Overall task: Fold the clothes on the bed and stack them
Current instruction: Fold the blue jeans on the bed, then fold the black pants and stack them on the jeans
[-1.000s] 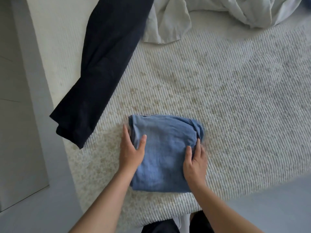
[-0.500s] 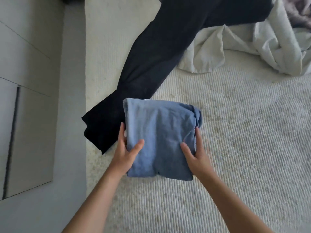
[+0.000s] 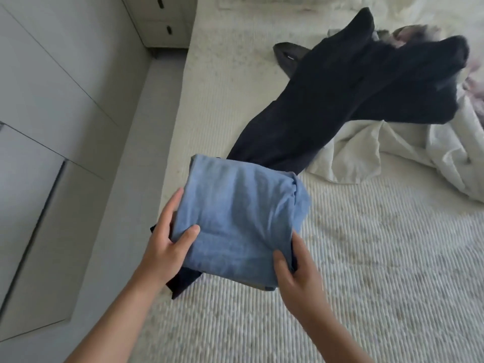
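Clothes on the bed [image 3: 366, 297] only partly dealt with, by the look of things: one piece folded, several not, no stack visible yet. Far left, pale cabinet panels [image 3: 52, 100] and, further back, a low drawer unit [image 3: 162, 19] with dark handles, drawers closed, contents hidden, so nothing to report inside. Next, left hand [image 3: 167, 247] gripping the near-left edge of the folded blue garment [image 3: 241, 218], thumb lying on top, fingers curled along the side and underneath. Blue garment folded into a compact square, held up over the left part of the bed, above the lower end of the dark trousers [image 3: 340, 100]; whether touching them cannot be told. Right hand [image 3: 296, 273] pinching the near-right corner of the same bundle, thumb on top, fingers tucked under. Folding of that piece judged finished; setting down somewhere as the base of a stack judged the step in hand. Further right and back, dark trousers sprawled unfolded diagonally across the bed, legs spread toward the far right. Just behind their upper part, a small dark grey item [image 3: 288, 53], too unclear to name. Rightmost, a crumpled white cloth [image 3: 392, 150] partly under the trousers, and a blurred pinkish-grey piece [image 3: 416, 32] at the far corner, both unfolded. Judged remaining: trousers, white cloth, the blurred piece, then stacking
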